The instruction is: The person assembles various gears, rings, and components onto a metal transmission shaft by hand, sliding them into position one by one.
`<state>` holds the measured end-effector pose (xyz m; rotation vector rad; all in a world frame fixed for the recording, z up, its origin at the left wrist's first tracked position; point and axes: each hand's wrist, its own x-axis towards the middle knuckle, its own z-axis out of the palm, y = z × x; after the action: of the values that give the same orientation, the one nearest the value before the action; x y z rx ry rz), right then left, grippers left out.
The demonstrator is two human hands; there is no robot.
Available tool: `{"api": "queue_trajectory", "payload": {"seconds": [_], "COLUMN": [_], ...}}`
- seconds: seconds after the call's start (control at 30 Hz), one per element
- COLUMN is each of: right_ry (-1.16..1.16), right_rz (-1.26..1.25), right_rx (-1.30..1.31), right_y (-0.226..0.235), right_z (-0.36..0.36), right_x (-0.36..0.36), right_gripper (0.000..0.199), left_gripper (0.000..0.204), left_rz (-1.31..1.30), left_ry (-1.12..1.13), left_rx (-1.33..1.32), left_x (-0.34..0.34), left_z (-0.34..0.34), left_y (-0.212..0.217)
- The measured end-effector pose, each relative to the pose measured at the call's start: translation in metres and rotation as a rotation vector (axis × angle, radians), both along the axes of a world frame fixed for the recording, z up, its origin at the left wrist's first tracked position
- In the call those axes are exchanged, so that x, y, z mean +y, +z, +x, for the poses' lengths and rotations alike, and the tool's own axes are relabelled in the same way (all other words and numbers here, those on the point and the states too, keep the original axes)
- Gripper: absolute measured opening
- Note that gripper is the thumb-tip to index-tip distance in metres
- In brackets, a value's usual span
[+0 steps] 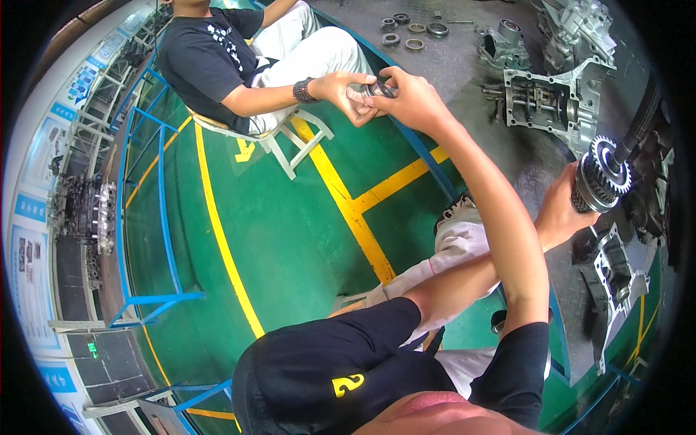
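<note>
My arms cross, the right forearm over the left. My left hand (564,210) is closed round a gear cluster (607,174), a stack of toothed metal gears on a dark shaft, over the right side of the bench. My right hand (417,101) reaches far left and pinches a small metal gear ring (378,90). A seated co-worker's hand (344,94), with a dark wristband, has fingers on the same ring, so both hands touch it. Fingers partly hide the ring.
Several loose rings and gears (415,29) lie on the far part of the metal bench (453,69). Open gearbox housings (551,101) stand at the right, another casing (615,272) nearer. The co-worker sits on a stool (279,145). Blue rails (167,217) line the green floor at left.
</note>
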<state>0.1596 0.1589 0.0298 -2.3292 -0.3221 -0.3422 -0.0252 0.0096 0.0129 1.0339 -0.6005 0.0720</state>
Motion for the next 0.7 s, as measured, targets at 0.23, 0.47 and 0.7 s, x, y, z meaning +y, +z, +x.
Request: {"api": "queue_trajectory", "payload": {"seconds": [0.23, 0.47, 0.7], "right_ry": [0.211, 0.333, 0.193], "right_rz": [0.141, 0.125, 0.251], "right_rx": [0.035, -0.168, -0.180], "right_y": [-0.003, -0.018, 0.027], "right_z": [-0.006, -0.013, -0.052], "right_x": [-0.008, -0.021, -0.014], "right_gripper": [0.060, 0.053, 0.059], "left_gripper": [0.069, 0.066, 0.053], "left_rz": [-0.002, -0.022, -0.046], "left_ry": [-0.008, -0.034, -0.126], "left_rx": [-0.044, -0.019, 0.033], "left_x": [0.007, -0.007, -0.007], "left_z": [-0.004, -0.012, -0.007], "left_y": [0.007, 0.007, 0.000]}}
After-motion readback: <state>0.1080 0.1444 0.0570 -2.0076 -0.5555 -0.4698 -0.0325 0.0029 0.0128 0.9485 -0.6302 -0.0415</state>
